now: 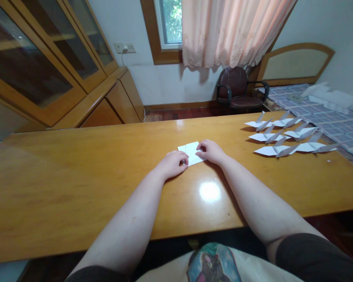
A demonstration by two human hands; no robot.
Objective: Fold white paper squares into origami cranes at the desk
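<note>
Left hand [173, 163] and right hand [211, 151] hold folded white paper [191, 152] by opposite sides, apparently to steady it.

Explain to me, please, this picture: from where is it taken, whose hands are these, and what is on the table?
There is no machine here, only a person's two bare hands. The single picture comes from a camera worn on that person's head, looking forward and down. The left hand and right hand both touch a small white paper on the wooden table; how firmly they grip it is unclear. To the right sit six white origami cranes.
</note>
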